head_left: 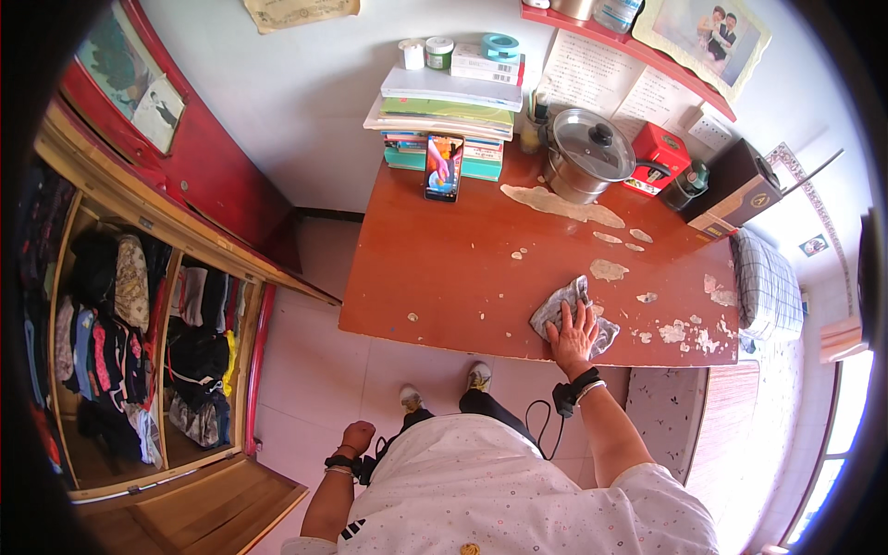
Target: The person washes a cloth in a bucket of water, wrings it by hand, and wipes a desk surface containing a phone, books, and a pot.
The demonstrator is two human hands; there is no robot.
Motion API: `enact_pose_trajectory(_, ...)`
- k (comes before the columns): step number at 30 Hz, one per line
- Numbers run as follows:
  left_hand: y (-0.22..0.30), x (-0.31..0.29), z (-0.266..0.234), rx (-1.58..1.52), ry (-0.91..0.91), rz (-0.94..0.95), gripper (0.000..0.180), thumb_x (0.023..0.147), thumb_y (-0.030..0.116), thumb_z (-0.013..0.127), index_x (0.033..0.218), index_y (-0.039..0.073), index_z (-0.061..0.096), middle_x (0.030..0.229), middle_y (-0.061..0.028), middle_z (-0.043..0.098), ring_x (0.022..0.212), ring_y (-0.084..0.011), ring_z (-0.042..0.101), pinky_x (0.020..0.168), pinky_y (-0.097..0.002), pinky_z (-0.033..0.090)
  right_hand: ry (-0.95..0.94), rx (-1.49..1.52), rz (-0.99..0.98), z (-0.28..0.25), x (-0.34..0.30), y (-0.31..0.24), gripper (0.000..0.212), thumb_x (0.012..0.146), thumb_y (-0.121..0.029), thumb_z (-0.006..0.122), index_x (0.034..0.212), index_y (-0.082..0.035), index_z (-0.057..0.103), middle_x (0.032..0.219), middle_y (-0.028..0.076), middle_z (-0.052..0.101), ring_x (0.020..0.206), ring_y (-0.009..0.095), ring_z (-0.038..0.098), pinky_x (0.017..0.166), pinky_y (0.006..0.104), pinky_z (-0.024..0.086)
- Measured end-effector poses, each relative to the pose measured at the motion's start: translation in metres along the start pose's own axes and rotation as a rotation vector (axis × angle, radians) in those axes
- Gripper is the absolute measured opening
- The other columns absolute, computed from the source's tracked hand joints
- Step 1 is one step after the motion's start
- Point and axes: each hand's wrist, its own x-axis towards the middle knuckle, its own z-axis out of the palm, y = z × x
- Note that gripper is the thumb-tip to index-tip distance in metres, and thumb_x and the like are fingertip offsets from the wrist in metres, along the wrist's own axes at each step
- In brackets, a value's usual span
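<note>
My right hand presses flat on a crumpled grey cloth, its fingers spread over it. Beneath the cloth is the reddish-brown table top, close to its near edge. Pale patches of worn paint surround the cloth. My left hand hangs beside my body, away from the table. Its fingers are curled into a loose fist, and no object shows in it. Both wrists wear dark straps.
At the table's back stand a phone leaning on stacked books, a lidded steel pot, a red box and a dark carton. A checked pillow lies right. An open wardrobe with clothes stands left.
</note>
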Motion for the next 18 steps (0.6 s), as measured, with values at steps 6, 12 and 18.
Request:
enact_pose_trajectory(6,-0.0037,0.0014,0.0019,-0.021,0.018,0.032,0.029,0.080,0.028,0.053,0.086,0.004,0.067,0.093,-0.0164,0.065,0.090,-0.0323,0.061,0.082,-0.0377,0.048,-0.002,-0.022,0.000,0.0006,-0.0002,0.0001,0.059,0.084,-0.045,0.050,0.134,-0.017,0.037,0.144,0.014,0.024,0.133,0.037,0.016,0.105,0.0568,0.012)
enact_pose_trajectory(12,-0.0054,0.0030,0.0017,-0.031,0.034,0.046,0.027,0.080,0.028,0.053,0.085,0.005,0.067,0.092,-0.0165,0.064,0.090,-0.0337,0.060,0.081,-0.0390,0.048,-0.013,-0.002,0.006,-0.0001,-0.0001,-0.0003,0.060,0.084,-0.045,0.050,0.134,-0.017,0.037,0.144,0.014,0.023,0.133,0.037,0.015,0.105,0.0574,0.011)
enact_pose_trajectory(18,-0.0050,0.0042,-0.0006,0.038,0.000,0.052,0.028,0.081,0.028,0.053,0.088,0.005,0.067,0.094,-0.0164,0.064,0.091,-0.0337,0.059,0.082,-0.0391,0.048,-0.003,0.002,-0.003,-0.0018,-0.0003,-0.0012,0.059,0.084,-0.045,0.050,0.134,-0.017,0.037,0.144,0.014,0.023,0.133,0.038,0.015,0.105,0.0576,0.011)
